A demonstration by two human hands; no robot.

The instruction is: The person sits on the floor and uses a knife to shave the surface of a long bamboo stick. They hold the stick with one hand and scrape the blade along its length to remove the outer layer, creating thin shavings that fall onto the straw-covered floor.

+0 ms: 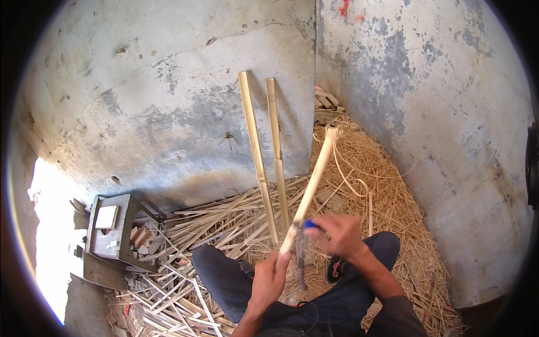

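Note:
A long pale split-bamboo strip [314,182] slants up and away from my lap, with thin shavings curling from its far end. My left hand [269,282] is closed round its near end. Beside the strip's middle, my right hand [339,233], slightly blurred, is closed on a tool with a blue part [310,224]; the rest of that tool is hidden by the fingers. Below the right hand, a dark curved bar [301,264] stands between my legs; I cannot tell what it is or whether it joins the tool.
Two bamboo strips [255,140] [276,146] lean against the grey wall [185,101]. A heap of fine shavings [387,191] fills the corner at right. Loose split sticks [208,224] cover the floor at left, near an overturned wooden stool [112,227]. My bent legs [224,281] frame the work.

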